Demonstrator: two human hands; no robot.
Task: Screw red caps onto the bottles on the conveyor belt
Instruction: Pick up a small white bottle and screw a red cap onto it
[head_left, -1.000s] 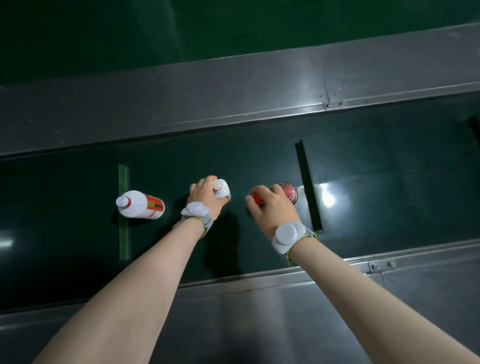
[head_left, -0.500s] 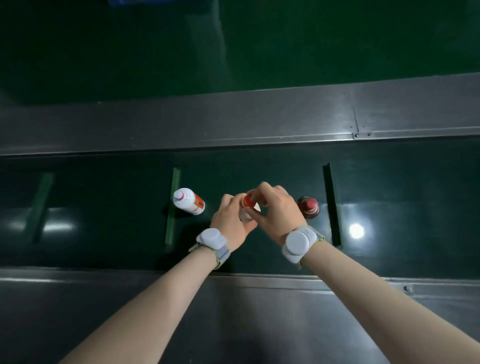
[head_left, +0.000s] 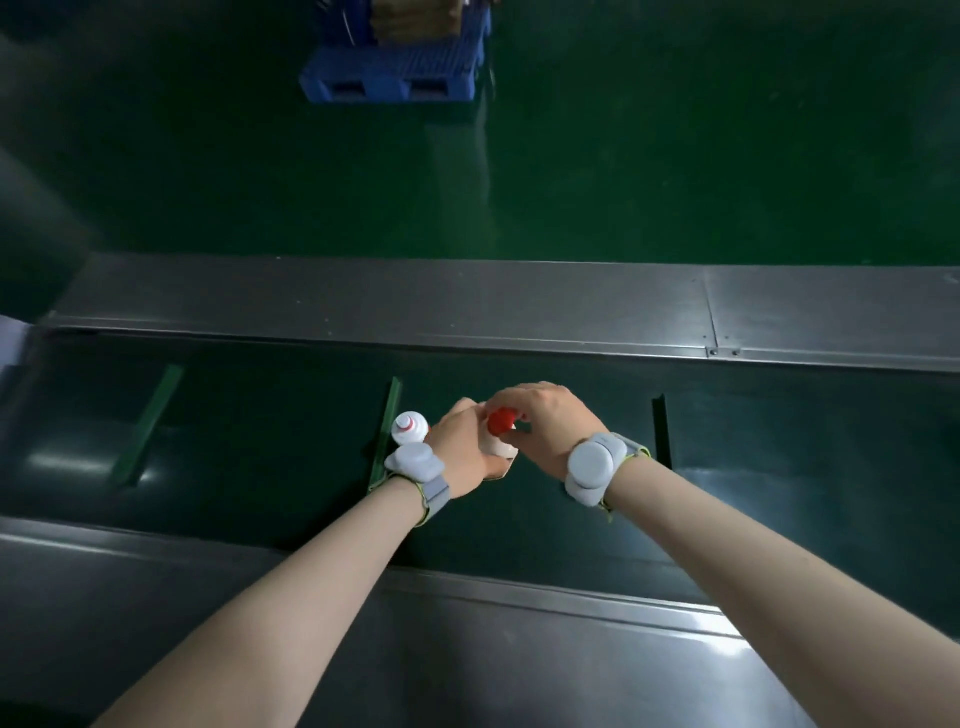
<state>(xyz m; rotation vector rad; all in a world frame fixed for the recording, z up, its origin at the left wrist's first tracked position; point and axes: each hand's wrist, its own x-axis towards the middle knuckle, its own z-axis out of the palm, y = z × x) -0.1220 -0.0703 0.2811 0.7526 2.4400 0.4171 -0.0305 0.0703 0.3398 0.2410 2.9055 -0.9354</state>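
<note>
A white bottle (head_left: 497, 448) stands on the dark green conveyor belt (head_left: 260, 441), mostly hidden by my hands. My left hand (head_left: 464, 451) is wrapped around its body. My right hand (head_left: 545, 426) has its fingers closed on a red cap (head_left: 501, 421) that sits on the bottle's neck. Just to the left stands a second white bottle (head_left: 409, 427) with a bare white top, partly hidden behind my left wrist device. The capped bottle that stood on the right earlier is hidden behind my right hand.
Steel rails (head_left: 467, 306) run along the far and near sides of the belt. Raised cleats (head_left: 661, 431) cross the belt left and right of my hands. A blue pallet (head_left: 395, 73) stands on the green floor beyond the conveyor.
My right hand brought the red cap over from the right and set it on the bottle that my left hand holds. The view has tilted up, showing more floor.
</note>
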